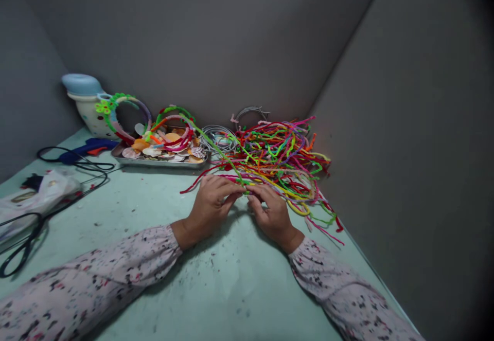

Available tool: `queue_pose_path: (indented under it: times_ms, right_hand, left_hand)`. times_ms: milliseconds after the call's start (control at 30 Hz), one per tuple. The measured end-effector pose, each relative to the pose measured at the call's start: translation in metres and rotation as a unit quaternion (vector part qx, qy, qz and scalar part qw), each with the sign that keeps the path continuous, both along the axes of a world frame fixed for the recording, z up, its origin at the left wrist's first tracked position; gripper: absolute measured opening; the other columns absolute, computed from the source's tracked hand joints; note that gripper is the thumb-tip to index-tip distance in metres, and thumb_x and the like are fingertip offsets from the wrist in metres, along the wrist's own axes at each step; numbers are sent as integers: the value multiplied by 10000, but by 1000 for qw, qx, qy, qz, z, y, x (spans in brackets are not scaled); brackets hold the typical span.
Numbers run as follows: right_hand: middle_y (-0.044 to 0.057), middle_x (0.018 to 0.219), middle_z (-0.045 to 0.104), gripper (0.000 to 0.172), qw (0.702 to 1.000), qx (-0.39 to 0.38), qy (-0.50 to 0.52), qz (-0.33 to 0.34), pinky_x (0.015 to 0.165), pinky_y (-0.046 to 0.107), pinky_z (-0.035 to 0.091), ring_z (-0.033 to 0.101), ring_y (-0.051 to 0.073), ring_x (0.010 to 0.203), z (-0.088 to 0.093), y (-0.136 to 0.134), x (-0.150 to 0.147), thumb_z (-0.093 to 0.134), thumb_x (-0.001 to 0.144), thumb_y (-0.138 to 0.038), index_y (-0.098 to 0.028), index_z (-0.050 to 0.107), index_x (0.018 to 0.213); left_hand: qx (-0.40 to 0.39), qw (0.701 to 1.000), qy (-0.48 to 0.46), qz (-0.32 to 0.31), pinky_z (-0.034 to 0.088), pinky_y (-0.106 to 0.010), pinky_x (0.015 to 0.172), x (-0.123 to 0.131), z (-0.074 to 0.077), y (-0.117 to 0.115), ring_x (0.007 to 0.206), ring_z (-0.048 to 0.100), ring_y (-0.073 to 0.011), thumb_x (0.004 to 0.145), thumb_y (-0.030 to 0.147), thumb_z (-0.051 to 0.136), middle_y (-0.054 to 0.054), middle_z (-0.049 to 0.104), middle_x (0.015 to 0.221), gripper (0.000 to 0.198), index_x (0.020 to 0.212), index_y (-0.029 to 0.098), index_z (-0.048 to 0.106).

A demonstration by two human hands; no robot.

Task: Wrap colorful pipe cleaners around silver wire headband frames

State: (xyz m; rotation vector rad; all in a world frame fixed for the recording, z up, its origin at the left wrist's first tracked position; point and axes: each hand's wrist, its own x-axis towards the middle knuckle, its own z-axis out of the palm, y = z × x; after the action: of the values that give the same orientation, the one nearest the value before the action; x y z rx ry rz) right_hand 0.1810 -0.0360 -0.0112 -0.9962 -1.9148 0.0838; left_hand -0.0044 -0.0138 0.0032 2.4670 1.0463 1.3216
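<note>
Both hands meet over the middle of the table, just in front of a heap of coloured pipe cleaners [278, 148]. A green pipe cleaner [218, 149] runs from between the fingertips up and left toward the tray. My left hand [214, 199] pinches it near its lower end, thumb against fingers. Close beside, my right hand [272, 212] is closed on the same end from the other side. The exact shape of the green piece between the fingertips is partly hidden by the fingers.
A metal tray [162, 163] of shells stands at the back left, with pipe-cleaner-wrapped hoops [129, 117] on and beside it. Behind are a blue-lidded container [87, 102] and wire coils [219, 138]. A blue glue gun [83, 150], its black cord and a plastic bag [42, 194] lie left.
</note>
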Motion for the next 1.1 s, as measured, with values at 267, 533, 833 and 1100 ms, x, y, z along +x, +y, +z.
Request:
queue_pose_path:
  times_ms: [267, 533, 833, 1100]
  right_hand:
    - [59, 986, 667, 211, 1000, 6, -16, -3, 850, 357, 516, 617, 180, 954, -2, 4, 0, 481, 909, -184, -224, 621, 1062]
    - [60, 936, 661, 172, 999, 21, -26, -11, 798, 337, 525, 619, 181, 904, 0, 3, 1, 487, 908, -194, -216, 610, 1027]
    - [69, 941, 658, 167, 998, 41, -51, -14, 817, 332, 520, 612, 180, 918, 0, 2, 1, 492, 905, -173, -199, 602, 1028]
    - [72, 937, 662, 170, 997, 51, -64, -13, 802, 322, 526, 622, 178, 901, 1, 2, 1, 488, 904, -172, -191, 605, 1026]
  left_hand:
    - [-10, 1000, 5, 7, 360, -358, 839, 0, 2, -1, 880, 592, -172, 872, 280, 571, -22, 697, 907, 160, 976, 274, 693]
    - [-2, 1000, 10, 8, 354, -348, 812, 0, 2, -1, 834, 581, -163, 876, 283, 564, -19, 688, 863, 157, 960, 270, 697]
    - [-9, 999, 30, 13, 321, -363, 857, 2, 4, -3, 853, 580, -163, 883, 258, 553, -15, 687, 885, 125, 914, 234, 672]
    - [-6, 999, 48, 22, 298, -371, 874, 3, 5, -4, 846, 568, -160, 896, 244, 528, -14, 675, 875, 122, 899, 217, 647]
